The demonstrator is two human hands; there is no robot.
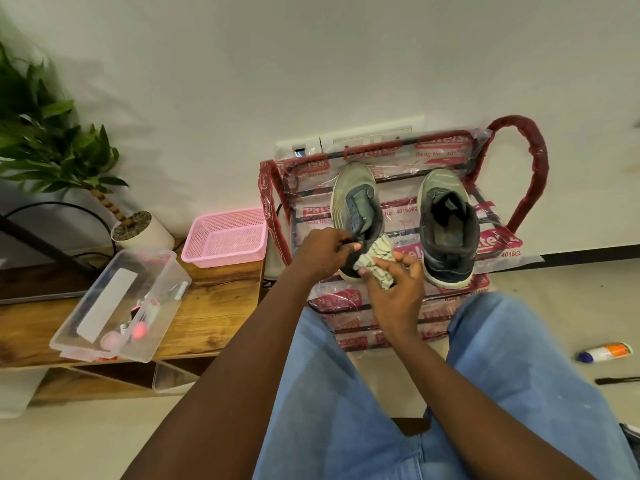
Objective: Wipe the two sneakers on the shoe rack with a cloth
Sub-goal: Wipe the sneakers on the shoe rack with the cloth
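Heel wipe, left sneaker (353, 192), shoe rack's (533, 161) front edge.
Pinches collar with left hand (323, 252), grips cloth (375, 259) in right hand (394, 289); apparently leaves right sneaker (446, 223).

Brightly, evenly lit indoors. Soft shadow behind the plant (59, 147) on the wall (242, 64). Glints on the shoe rack (536, 161)'s plastic wrap (446, 143). Bends at the edges; slightly soft throughout.

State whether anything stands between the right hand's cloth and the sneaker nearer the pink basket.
Nothing visible does. The cloth, gripped by the right hand, lies against that sneaker's heel side; the left hand holds its collar, beside the cloth.
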